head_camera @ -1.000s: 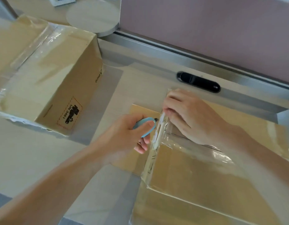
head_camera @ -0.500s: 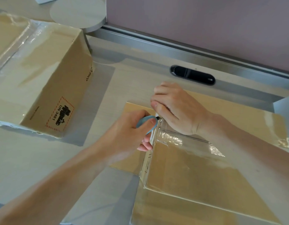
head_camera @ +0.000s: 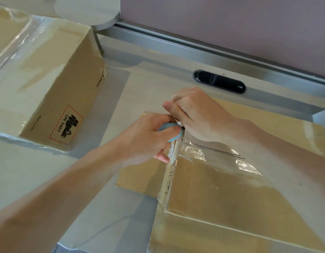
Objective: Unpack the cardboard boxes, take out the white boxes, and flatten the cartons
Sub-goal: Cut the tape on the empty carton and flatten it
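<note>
A taped brown carton [head_camera: 221, 194] lies on the desk at the lower right, with one flap flat to its left. My left hand [head_camera: 147, 139] grips a small light-blue cutter [head_camera: 169, 131] at the carton's upper left corner, against the clear tape [head_camera: 200, 152]. My right hand [head_camera: 196, 114] rests on the carton's far corner, its fingers curled over the edge beside the cutter. A second sealed carton [head_camera: 48, 79] with a UN 3481 label stands at the left. No white box is in view.
A round grey base [head_camera: 88, 11] stands at the back left. A black oval cable port [head_camera: 219, 81] sits in the desk behind the hands, before a metal rail and a pink partition [head_camera: 231, 24]. A pale corner [head_camera: 323, 117] shows at the right edge.
My right hand has slid toward the carton's far corner and its fingers have curled over the edge. My left hand with the cutter stays at that corner.
</note>
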A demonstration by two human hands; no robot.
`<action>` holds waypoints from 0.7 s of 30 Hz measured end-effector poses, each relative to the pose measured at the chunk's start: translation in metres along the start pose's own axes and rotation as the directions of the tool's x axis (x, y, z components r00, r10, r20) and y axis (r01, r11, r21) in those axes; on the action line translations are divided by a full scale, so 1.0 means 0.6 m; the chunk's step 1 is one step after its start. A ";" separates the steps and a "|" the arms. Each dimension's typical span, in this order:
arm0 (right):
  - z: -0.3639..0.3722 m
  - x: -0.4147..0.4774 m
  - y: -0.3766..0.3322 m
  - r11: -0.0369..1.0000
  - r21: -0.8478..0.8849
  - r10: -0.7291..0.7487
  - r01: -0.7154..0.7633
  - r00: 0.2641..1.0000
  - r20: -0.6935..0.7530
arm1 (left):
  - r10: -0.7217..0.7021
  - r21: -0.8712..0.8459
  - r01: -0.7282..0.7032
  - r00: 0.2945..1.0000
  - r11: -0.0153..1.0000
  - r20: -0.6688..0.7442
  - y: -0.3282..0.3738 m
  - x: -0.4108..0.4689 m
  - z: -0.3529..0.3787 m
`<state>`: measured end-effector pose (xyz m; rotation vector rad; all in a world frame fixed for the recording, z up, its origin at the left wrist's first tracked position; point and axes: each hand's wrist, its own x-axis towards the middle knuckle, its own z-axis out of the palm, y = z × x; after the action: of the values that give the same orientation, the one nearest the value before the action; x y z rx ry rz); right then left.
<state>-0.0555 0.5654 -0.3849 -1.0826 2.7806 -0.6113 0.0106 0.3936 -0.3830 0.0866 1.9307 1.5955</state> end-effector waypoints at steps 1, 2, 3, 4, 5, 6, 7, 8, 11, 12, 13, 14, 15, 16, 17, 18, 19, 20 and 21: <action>0.000 0.001 0.001 1.000 0.001 0.001 -0.001 1.000 0.001 | 0.002 -0.014 -0.002 1.000 1.000 0.031 0.003 0.003 -0.003; 0.001 0.002 0.002 1.000 0.003 0.000 0.000 1.000 0.001 | 0.000 -0.028 0.002 0.998 1.000 0.064 0.005 0.005 -0.006; 0.001 0.002 0.002 1.000 0.001 0.000 0.000 1.000 -0.002 | -0.006 -0.041 0.010 0.995 0.999 0.095 0.005 0.007 -0.010; 0.002 0.003 0.001 1.000 -0.003 -0.003 0.003 1.000 -0.009 | -0.014 -0.051 0.020 0.993 0.998 0.120 0.006 0.008 -0.013; 0.002 0.002 0.001 1.000 -0.007 -0.005 0.004 1.000 -0.018 | -0.019 -0.058 0.028 0.990 0.998 0.137 0.006 0.009 -0.014; 0.003 0.002 0.001 1.000 -0.012 0.000 0.000 1.000 -0.025 | -0.018 -0.058 0.026 0.990 0.998 0.142 0.005 0.011 -0.013; 0.002 0.002 0.002 1.000 -0.016 0.012 -0.013 1.000 -0.025 | -0.008 -0.049 0.015 0.991 0.999 0.131 0.004 0.013 -0.011; 0.002 0.001 0.002 0.999 -0.019 0.028 -0.029 0.999 -0.023 | 0.006 -0.035 -0.002 0.994 0.999 0.109 0.003 0.015 -0.009; 0.001 -0.002 0.000 0.999 -0.033 0.037 -0.039 0.999 -0.033 | 0.052 0.043 -0.055 0.995 0.998 0.082 0.003 0.018 -0.006; 0.002 -0.002 -0.003 0.998 -0.044 0.036 -0.037 0.999 -0.034 | 0.048 0.070 -0.056 0.993 0.996 0.105 0.001 0.018 -0.008; 0.003 -0.003 -0.006 0.998 -0.049 0.039 -0.041 0.999 -0.035 | 0.033 0.084 -0.045 0.990 0.995 0.138 -0.002 0.016 -0.011; 0.003 -0.003 -0.007 0.998 -0.050 0.044 -0.045 0.998 -0.036 | 0.015 0.086 -0.030 0.986 0.996 0.168 -0.005 0.013 -0.015; 0.002 -0.002 -0.009 0.997 -0.050 0.050 -0.051 0.998 -0.037 | 0.006 0.086 -0.022 0.982 0.996 0.189 -0.007 0.010 -0.018; 0.001 -0.002 -0.010 0.997 -0.049 0.058 -0.060 0.998 -0.034 | 0.008 0.089 -0.026 0.979 0.996 0.202 -0.009 0.007 -0.020; 0.000 -0.002 -0.011 0.997 -0.047 0.067 -0.068 0.997 -0.029 | 0.016 0.095 -0.036 0.978 0.995 0.209 -0.010 0.004 -0.021; 0.000 -0.001 -0.012 0.996 -0.046 0.070 -0.071 0.997 -0.026 | 0.025 0.099 -0.047 0.977 0.994 0.213 -0.012 0.001 -0.022; 0.000 -0.002 -0.012 0.996 -0.047 0.069 -0.070 0.997 -0.025 | 0.034 0.103 -0.057 0.976 0.993 0.217 -0.013 0.000 -0.024; 0.001 -0.002 -0.014 0.997 -0.047 0.063 -0.064 0.998 -0.026 | 0.039 0.110 -0.065 0.974 0.992 0.223 -0.014 0.000 -0.026; 0.003 -0.003 -0.016 0.997 -0.048 0.055 -0.056 0.998 -0.028 | 0.037 0.121 -0.067 0.972 0.990 0.233 -0.014 -0.001 -0.029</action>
<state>-0.0478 0.5596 -0.3828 -1.0089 2.8515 -0.5588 0.0052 0.3763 -0.3890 0.3626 1.8596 1.4241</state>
